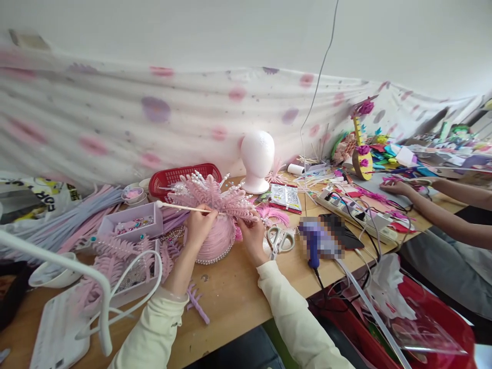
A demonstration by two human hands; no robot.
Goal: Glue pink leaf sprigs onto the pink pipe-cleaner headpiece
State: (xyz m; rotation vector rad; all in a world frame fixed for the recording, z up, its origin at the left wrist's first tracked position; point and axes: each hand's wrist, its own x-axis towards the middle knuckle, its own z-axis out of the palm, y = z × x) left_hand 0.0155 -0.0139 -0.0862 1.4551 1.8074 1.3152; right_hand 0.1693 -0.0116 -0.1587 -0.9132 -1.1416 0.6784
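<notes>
The left hand [200, 225] fingers pinch a thin stick [180, 207] lying sideways, tip pointing left. The right hand [251, 240] fingers hold the pink hat [217, 237] just beside.

Blurred patch over glue gun [314, 253]; co-worker's forearm [442, 216] cut by right edge; fingertips of right hand [252, 238] under fronds [230, 202].

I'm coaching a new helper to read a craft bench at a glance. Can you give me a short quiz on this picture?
1. True or false: the left hand holds a thin wooden stick.
2. Which tool lies just to the right of the right hand?
3. Fill in: the white foam head stands behind the pink, pearl-tipped ____.
Key: 1 true; 2 scissors; 3 headdress.
</notes>
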